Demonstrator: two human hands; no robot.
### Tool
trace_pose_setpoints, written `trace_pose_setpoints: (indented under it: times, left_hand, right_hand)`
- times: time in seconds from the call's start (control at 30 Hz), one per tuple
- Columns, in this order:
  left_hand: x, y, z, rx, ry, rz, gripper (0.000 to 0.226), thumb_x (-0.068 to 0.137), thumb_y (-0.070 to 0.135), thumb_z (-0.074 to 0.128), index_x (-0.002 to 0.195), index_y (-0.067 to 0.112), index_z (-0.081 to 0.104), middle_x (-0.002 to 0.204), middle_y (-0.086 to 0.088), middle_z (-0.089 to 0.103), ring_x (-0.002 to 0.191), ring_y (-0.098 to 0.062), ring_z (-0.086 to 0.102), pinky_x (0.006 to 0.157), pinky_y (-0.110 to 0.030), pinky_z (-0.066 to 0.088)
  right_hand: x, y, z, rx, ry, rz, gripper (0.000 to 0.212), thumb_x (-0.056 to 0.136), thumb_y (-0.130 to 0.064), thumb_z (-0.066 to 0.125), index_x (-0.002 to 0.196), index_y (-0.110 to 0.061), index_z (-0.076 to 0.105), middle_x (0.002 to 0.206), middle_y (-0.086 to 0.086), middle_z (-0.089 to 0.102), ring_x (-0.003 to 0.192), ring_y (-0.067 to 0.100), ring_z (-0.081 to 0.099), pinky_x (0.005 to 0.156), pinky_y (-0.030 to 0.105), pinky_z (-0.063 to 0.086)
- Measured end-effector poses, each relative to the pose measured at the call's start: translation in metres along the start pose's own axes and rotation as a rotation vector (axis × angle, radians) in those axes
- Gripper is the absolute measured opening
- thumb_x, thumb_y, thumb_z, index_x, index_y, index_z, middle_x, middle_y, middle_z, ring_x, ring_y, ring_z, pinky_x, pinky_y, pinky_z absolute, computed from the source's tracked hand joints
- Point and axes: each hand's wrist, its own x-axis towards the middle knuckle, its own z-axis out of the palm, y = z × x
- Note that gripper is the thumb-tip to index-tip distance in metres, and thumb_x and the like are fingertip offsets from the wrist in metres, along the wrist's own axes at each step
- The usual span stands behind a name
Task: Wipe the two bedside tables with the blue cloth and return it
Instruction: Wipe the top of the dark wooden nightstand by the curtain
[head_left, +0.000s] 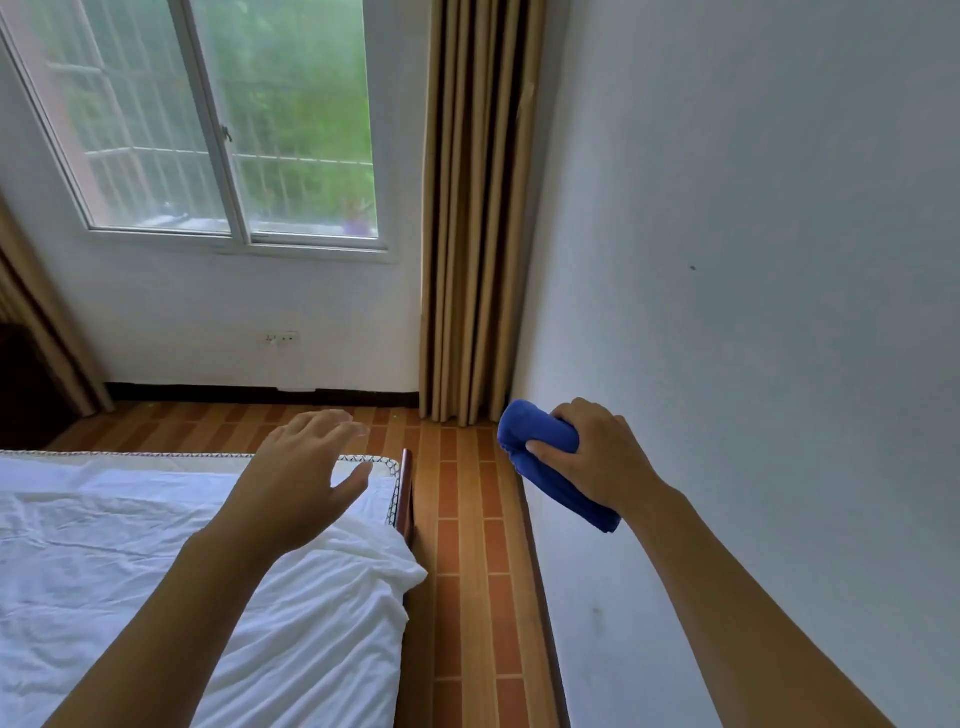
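the right hand (597, 457) grasps the rolled blue cloth (545, 457) in the air beside the grey wall; the left hand (306, 467) is released over the white bed sheet (156, 545). no bedside table is visible, so i think the loose lower end may slip out while walking.

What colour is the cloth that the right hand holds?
Blue. The right hand grips the bunched cloth; the head view shows it plainly.
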Motion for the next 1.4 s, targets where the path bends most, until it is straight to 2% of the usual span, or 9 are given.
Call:
trace_pose_setpoints:
  times: [0.17, 0.33, 0.6, 0.73, 0.97, 1.17, 1.4]
  left_hand:
    - [0.09, -0.001, 0.024, 0.0, 0.007, -0.015, 0.059, 0.091, 0.057, 0.04, 0.133, 0.024, 0.062, 0.141, 0.001, 0.058, 0.132, -0.021, 0.052, 0.107, -0.042, 0.044]
    - [0.163, 0.002, 0.045, 0.015, -0.007, -0.033, 0.058, 0.091, 0.057, 0.041, 0.136, 0.026, 0.059, 0.143, 0.002, 0.056, 0.133, -0.021, 0.05, 0.108, -0.042, 0.043]
    - [0.266, -0.008, 0.069, 0.016, -0.015, 0.008, 0.06, 0.092, 0.059, 0.038, 0.139, 0.027, 0.056, 0.144, 0.004, 0.055, 0.134, -0.018, 0.048, 0.109, -0.042, 0.043]
    - [0.323, -0.03, 0.092, 0.008, -0.011, 0.036, 0.055, 0.096, 0.058, 0.041, 0.14, 0.028, 0.055, 0.146, 0.005, 0.053, 0.136, -0.017, 0.046, 0.112, -0.043, 0.042]
    - [0.436, -0.084, 0.121, -0.023, -0.015, 0.072, 0.049, 0.099, 0.051, 0.051, 0.142, 0.027, 0.053, 0.147, 0.003, 0.052, 0.138, -0.017, 0.045, 0.114, -0.044, 0.041]
    - [0.531, -0.131, 0.134, -0.024, 0.014, 0.106, 0.049, 0.099, 0.054, 0.046, 0.14, 0.029, 0.055, 0.145, 0.006, 0.054, 0.135, -0.017, 0.048, 0.11, -0.043, 0.043]
    - [0.603, -0.17, 0.155, -0.023, -0.013, 0.125, 0.049, 0.1, 0.056, 0.046, 0.141, 0.03, 0.054, 0.145, 0.005, 0.055, 0.134, -0.016, 0.05, 0.109, -0.043, 0.046]
  right_hand:
    - [0.084, 0.054, 0.012, 0.021, 0.003, -0.03, 0.023, 0.097, -0.047, 0.063, 0.089, -0.026, 0.062, 0.079, -0.011, 0.062, 0.071, 0.008, 0.061, 0.075, 0.033, 0.055]
    - [0.148, 0.096, 0.02, 0.055, 0.023, -0.062, 0.017, 0.096, -0.045, 0.064, 0.087, -0.033, 0.058, 0.076, -0.02, 0.057, 0.069, 0.004, 0.06, 0.071, 0.022, 0.048]
    - [0.228, 0.142, 0.033, 0.049, 0.022, -0.041, 0.017, 0.097, -0.046, 0.065, 0.09, -0.031, 0.059, 0.08, -0.016, 0.06, 0.072, 0.006, 0.061, 0.075, 0.025, 0.052]
    - [0.278, 0.164, 0.048, 0.022, 0.019, -0.025, 0.018, 0.096, -0.048, 0.065, 0.091, -0.031, 0.06, 0.082, -0.015, 0.061, 0.073, 0.004, 0.06, 0.075, 0.023, 0.047]
    - [0.383, 0.188, 0.078, 0.001, 0.017, 0.027, 0.022, 0.096, -0.049, 0.065, 0.093, -0.028, 0.062, 0.084, -0.012, 0.062, 0.074, 0.007, 0.06, 0.079, 0.032, 0.055]
    - [0.476, 0.2, 0.097, -0.009, 0.052, 0.062, 0.022, 0.094, -0.051, 0.063, 0.091, -0.029, 0.061, 0.083, -0.017, 0.06, 0.076, 0.006, 0.059, 0.082, 0.037, 0.053]
    - [0.55, 0.215, 0.129, -0.025, 0.05, 0.059, 0.022, 0.094, -0.055, 0.062, 0.088, -0.036, 0.053, 0.079, -0.021, 0.054, 0.074, 0.003, 0.056, 0.081, 0.035, 0.052]
